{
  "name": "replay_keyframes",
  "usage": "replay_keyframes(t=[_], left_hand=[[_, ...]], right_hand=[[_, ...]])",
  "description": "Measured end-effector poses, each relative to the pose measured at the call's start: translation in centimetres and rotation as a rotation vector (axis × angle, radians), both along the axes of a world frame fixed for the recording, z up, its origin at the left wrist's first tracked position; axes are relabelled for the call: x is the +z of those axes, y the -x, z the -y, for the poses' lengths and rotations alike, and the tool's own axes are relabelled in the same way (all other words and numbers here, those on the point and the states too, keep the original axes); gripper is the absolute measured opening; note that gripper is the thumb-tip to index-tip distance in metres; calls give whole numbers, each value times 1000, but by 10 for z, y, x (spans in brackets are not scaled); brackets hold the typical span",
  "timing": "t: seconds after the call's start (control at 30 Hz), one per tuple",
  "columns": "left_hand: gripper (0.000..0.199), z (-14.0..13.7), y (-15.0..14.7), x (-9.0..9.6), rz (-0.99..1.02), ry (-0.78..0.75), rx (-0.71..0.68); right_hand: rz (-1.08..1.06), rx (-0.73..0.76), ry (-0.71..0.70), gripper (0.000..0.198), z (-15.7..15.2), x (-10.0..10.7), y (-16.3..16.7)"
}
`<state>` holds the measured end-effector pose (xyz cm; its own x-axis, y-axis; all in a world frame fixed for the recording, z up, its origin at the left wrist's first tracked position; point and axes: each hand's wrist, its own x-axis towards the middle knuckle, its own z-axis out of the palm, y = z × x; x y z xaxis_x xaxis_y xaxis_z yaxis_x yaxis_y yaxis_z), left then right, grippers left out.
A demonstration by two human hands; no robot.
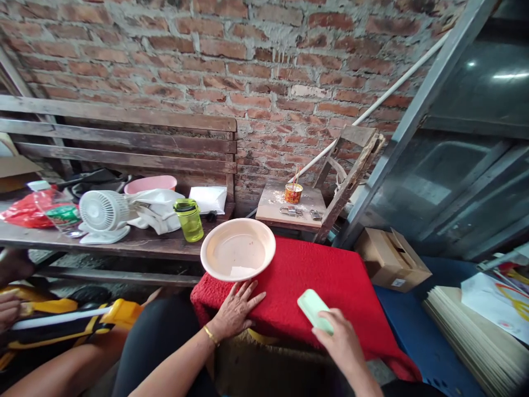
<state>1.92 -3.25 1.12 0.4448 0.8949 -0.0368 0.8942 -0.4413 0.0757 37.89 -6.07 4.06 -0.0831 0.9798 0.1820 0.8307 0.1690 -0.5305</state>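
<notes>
My left hand (pixel 236 311) lies with spread fingers on the red cloth (pixel 289 270), its fingertips close to the rim of a pale pink basin (pixel 210 263). A gold bracelet circles that wrist. The basin sits at the cloth's far left end, with a small white patch and a few specks in its bottom. In my right hand (pixel 341 336), closed around its near end, is a pale green, rounded rectangular object (pixel 313 306). It is held over the right half of the cloth, and its exact kind does not show.
On the wooden bench (pixel 140 240) stand a green bottle (pixel 189 220), a white fan (pixel 104 212), a pink tub and bags. A wooden chair (pixel 268 212) behind holds a cup with sticks and padlocks. A cardboard box (pixel 390 259) is right; another person's legs (pixel 74 361) are left.
</notes>
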Motion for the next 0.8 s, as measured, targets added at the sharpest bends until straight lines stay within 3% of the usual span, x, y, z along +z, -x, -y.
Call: replay_keyframes(t=[0.13,0.2,0.23,0.3,0.43,0.5,0.57,0.67,0.73,0.8], left_hand=[[102,1,-1,1,31,13,-5],[101,2,-2,2,51,28,-7],[101,2,-3,3,58,39,-4],[101,2,-4,5,59,61,9],[103,3,-5,10,53,79,24],[103,2,-4,10,52,79,19],[103,2,-4,9,52,77,15],[103,0,-4,6,51,76,20],[104,0,-4,4,46,79,26],[105,0,-5,2,48,82,28]], right_hand=[[2,-594,78,41,4,-4,-115],[53,-777,108,45,3,1,-141],[60,-793,101,46,1,5,-139],[8,-681,37,45,-8,9,-107],[-155,-157,-29,33,-33,8,19],[-105,27,-49,25,-43,7,73],[-8,123,-48,23,-51,8,102],[115,140,-4,24,-63,12,87],[162,15,25,28,-67,16,41],[191,-216,69,35,-64,19,-24]])
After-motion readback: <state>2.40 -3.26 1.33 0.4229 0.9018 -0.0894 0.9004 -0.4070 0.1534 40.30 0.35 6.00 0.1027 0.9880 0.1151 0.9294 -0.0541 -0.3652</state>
